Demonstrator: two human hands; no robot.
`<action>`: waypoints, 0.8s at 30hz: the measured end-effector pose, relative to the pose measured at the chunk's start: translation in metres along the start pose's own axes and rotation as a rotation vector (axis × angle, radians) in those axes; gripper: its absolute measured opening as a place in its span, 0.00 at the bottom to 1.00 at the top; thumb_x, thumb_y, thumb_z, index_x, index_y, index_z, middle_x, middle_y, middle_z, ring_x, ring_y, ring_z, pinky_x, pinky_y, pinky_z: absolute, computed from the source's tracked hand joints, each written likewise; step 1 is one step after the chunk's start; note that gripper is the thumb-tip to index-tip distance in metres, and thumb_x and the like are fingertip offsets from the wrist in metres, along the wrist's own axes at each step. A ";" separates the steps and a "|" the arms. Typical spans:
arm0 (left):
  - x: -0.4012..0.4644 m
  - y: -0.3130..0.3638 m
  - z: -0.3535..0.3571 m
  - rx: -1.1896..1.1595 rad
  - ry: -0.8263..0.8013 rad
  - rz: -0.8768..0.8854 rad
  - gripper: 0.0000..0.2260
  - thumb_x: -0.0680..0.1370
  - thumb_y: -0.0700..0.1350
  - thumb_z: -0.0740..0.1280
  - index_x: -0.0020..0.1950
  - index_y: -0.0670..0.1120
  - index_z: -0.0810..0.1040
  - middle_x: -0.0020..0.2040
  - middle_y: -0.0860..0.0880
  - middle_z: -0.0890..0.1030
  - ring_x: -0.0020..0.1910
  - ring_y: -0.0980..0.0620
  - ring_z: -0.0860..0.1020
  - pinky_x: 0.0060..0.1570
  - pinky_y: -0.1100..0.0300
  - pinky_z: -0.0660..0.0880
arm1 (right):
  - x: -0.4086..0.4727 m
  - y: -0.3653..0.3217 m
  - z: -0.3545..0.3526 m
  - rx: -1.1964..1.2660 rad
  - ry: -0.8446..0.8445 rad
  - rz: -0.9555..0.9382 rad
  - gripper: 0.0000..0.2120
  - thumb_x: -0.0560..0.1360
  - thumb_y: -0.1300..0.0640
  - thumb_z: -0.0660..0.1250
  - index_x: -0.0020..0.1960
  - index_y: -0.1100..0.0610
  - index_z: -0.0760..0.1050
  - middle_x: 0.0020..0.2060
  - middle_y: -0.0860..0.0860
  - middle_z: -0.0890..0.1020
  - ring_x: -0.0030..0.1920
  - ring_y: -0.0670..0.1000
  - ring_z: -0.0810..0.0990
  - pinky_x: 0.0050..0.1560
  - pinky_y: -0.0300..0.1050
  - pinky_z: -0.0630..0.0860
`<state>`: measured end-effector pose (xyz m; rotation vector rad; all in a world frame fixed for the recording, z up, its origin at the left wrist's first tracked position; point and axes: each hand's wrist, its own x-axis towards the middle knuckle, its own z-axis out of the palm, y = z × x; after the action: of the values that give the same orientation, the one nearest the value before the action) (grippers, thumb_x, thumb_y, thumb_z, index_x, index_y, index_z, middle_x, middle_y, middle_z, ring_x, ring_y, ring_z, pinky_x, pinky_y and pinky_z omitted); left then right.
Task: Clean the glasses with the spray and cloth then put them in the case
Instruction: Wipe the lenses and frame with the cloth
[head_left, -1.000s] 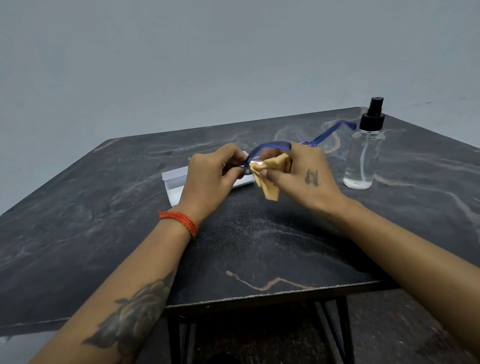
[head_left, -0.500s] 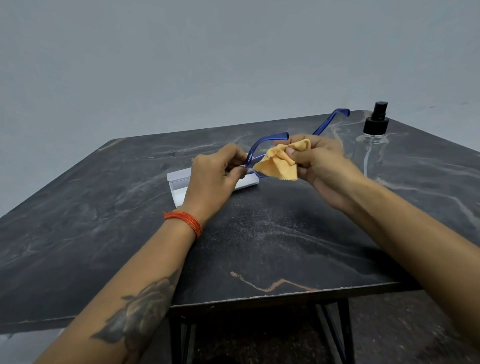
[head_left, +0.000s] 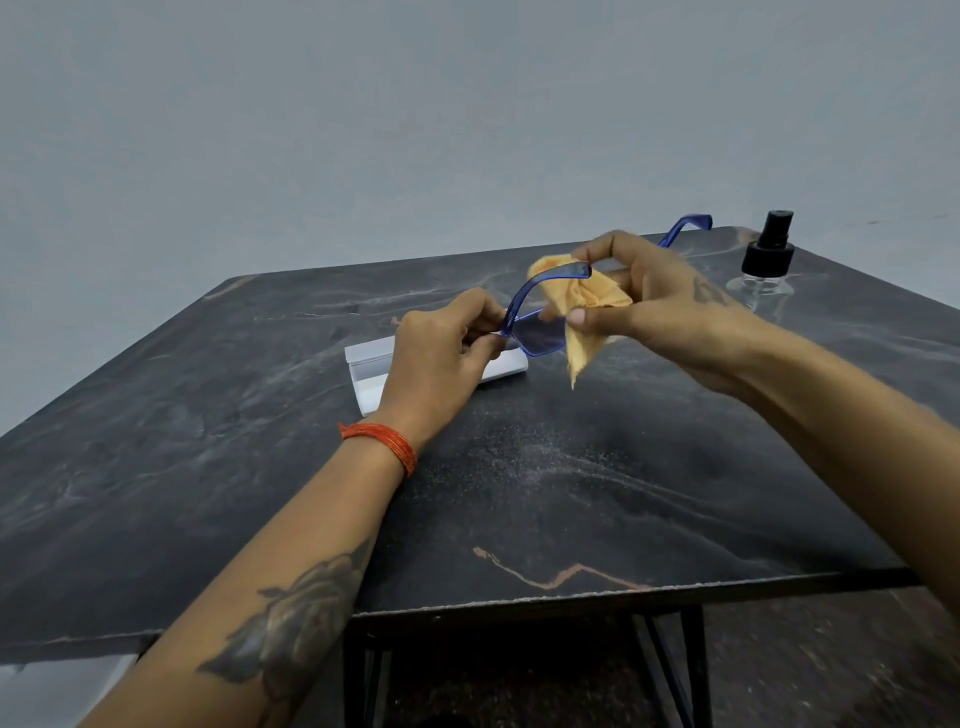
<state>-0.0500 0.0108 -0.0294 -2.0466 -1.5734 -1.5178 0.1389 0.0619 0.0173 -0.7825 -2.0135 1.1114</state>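
left hand (head_left: 441, 345) pinching blue glasses (head_left: 540, 332) at their 9 o'clock corner above the dark bench (head_left: 571, 467), right hand (head_left: 654, 306) pinching orange cloth (head_left: 587, 306) on the lens, white case (head_left: 371, 364) under the left hand, spray bottle (head_left: 766, 260) at 2 o'clock

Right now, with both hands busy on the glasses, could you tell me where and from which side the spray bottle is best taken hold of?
Grip the spray bottle round its clear body below the black pump, coming from the near left side. It stands upright by the table's far right corner, its nozzle on top, so a side wrap looks steadier. The right hand partly hides its body.
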 end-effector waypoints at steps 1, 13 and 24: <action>0.000 0.000 0.000 0.005 0.000 0.003 0.06 0.70 0.32 0.70 0.44 0.40 0.78 0.38 0.53 0.80 0.38 0.58 0.80 0.42 0.69 0.77 | 0.001 -0.001 0.000 -0.050 0.006 -0.025 0.15 0.72 0.64 0.70 0.49 0.46 0.71 0.46 0.60 0.82 0.49 0.57 0.81 0.52 0.52 0.77; 0.001 0.001 0.000 -0.005 0.017 0.024 0.05 0.70 0.32 0.69 0.43 0.40 0.78 0.38 0.54 0.80 0.39 0.57 0.80 0.41 0.67 0.77 | 0.000 0.014 0.016 -0.080 0.414 -0.320 0.19 0.67 0.72 0.65 0.34 0.47 0.79 0.33 0.40 0.80 0.35 0.38 0.77 0.34 0.31 0.72; 0.001 0.001 0.001 0.013 0.006 0.076 0.04 0.70 0.36 0.68 0.44 0.40 0.79 0.39 0.52 0.81 0.40 0.57 0.80 0.41 0.68 0.77 | 0.003 0.031 0.021 -0.637 0.510 -0.528 0.09 0.65 0.65 0.72 0.45 0.59 0.78 0.39 0.50 0.80 0.38 0.44 0.73 0.40 0.26 0.65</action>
<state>-0.0483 0.0113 -0.0289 -2.0678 -1.4813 -1.4821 0.1260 0.0690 -0.0173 -0.6772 -1.9450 -0.0507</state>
